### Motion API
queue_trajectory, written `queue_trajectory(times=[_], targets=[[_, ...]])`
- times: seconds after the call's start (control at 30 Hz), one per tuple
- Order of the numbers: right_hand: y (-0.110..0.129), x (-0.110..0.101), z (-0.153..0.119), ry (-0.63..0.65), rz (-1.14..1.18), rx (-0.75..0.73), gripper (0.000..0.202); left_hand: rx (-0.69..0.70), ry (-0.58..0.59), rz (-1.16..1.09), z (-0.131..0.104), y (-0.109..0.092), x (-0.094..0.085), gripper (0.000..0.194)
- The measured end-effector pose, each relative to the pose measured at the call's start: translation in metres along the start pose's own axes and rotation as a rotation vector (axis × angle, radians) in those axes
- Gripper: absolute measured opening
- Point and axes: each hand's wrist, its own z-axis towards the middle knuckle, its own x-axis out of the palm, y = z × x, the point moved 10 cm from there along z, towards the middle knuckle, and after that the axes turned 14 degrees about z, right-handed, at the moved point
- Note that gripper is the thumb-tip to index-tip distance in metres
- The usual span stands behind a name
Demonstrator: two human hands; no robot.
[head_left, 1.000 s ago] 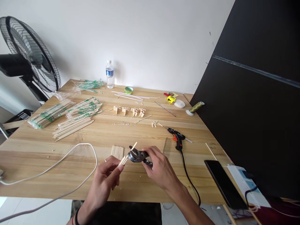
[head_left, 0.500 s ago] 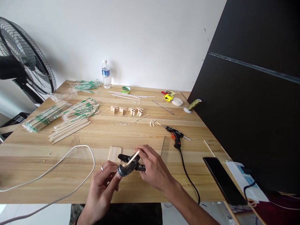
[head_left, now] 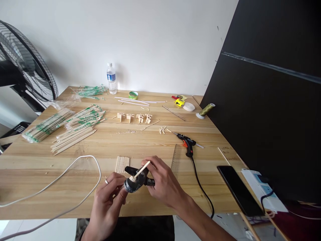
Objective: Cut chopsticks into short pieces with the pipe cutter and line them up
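Note:
A black clamp-like tool [head_left: 136,180] is between my hands near the table's front edge. A thin wooden stick [head_left: 142,169] lies slanted across it, its upper end by the fingers of my right hand [head_left: 164,182]. That hand is closed round the tool's right side. My left hand [head_left: 110,199], with a ring on one finger, pinches the tool's lower left end; whatever else its fingers hold is hidden. Just behind the tool, a flat row of short sticks [head_left: 122,164] lies on the wooden table [head_left: 75,180].
A glue gun [head_left: 187,144], a clear ruler [head_left: 176,160] and a phone [head_left: 240,190] lie to the right. Small stick structures [head_left: 129,117] stand further back. Stick bundles [head_left: 48,125] and a white cable [head_left: 96,164] are left; a bottle [head_left: 111,79] stands behind.
The view has shifted slightly. Both hands and the tool appear a little further left, and the tool and stick have tilted slightly. Both hands keep their hold.

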Motion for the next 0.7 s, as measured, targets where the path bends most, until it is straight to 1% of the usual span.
queue_trajectory(times=[0.1, 0.17, 0.3, 0.37, 0.53, 0.7], targets=[[-0.001, 0.003, 0.000, 0.030, -0.016, 0.033, 0.050, 0.002, -0.007, 0.051, -0.003, 0.004, 0.000, 0.019], [-0.005, 0.008, 0.001, 0.055, -0.053, 0.082, 0.043, -0.006, -0.027, 0.095, -0.004, 0.008, -0.001, 0.014], [-0.019, 0.024, -0.001, 0.147, -0.159, 0.246, 0.022, -0.061, -0.090, 0.137, -0.005, 0.020, -0.002, 0.013], [-0.025, 0.032, -0.002, 0.197, -0.204, 0.324, 0.016, -0.095, -0.106, 0.141, -0.005, 0.026, -0.001, 0.015], [-0.034, 0.045, -0.001, 0.302, -0.284, 0.454, 0.016, -0.181, -0.130, 0.127, -0.003, 0.041, 0.000, 0.018], [-0.042, 0.054, 0.004, 0.374, -0.311, 0.508, 0.021, -0.252, -0.108, 0.091, -0.001, 0.054, 0.000, 0.026]])
